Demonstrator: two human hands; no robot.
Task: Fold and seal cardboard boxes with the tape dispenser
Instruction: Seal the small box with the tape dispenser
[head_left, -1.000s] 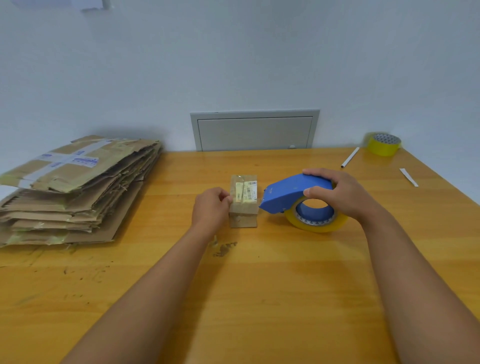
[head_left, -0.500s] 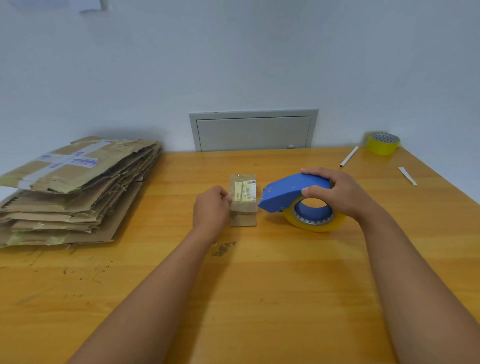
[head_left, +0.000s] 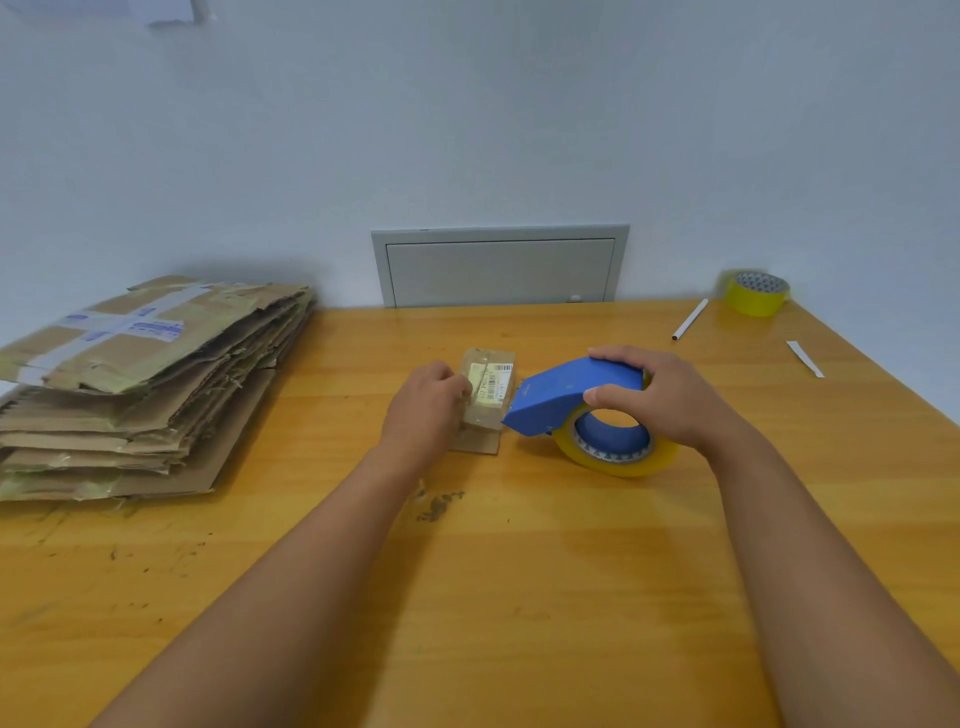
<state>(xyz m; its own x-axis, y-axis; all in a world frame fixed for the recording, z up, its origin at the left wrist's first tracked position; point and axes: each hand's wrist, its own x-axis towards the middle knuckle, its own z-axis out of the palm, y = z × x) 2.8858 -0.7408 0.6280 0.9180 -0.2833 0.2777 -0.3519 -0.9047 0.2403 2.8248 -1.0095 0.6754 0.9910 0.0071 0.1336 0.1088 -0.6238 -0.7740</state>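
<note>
A small brown cardboard box with a white label on top stands on the wooden table near its middle. My left hand holds the box's left side, fingers curled against it. My right hand grips a blue tape dispenser loaded with a yellowish tape roll. The dispenser's front end touches the box's right side, and its roll rests on the table.
A thick stack of flattened cardboard boxes lies at the left. At the far right corner sit a yellow tape roll, a white stick and a white strip. A grey wall panel stands behind the table.
The dispenser's nose has slid slightly left, closer against the box's right side. My left hand stays on the box.
</note>
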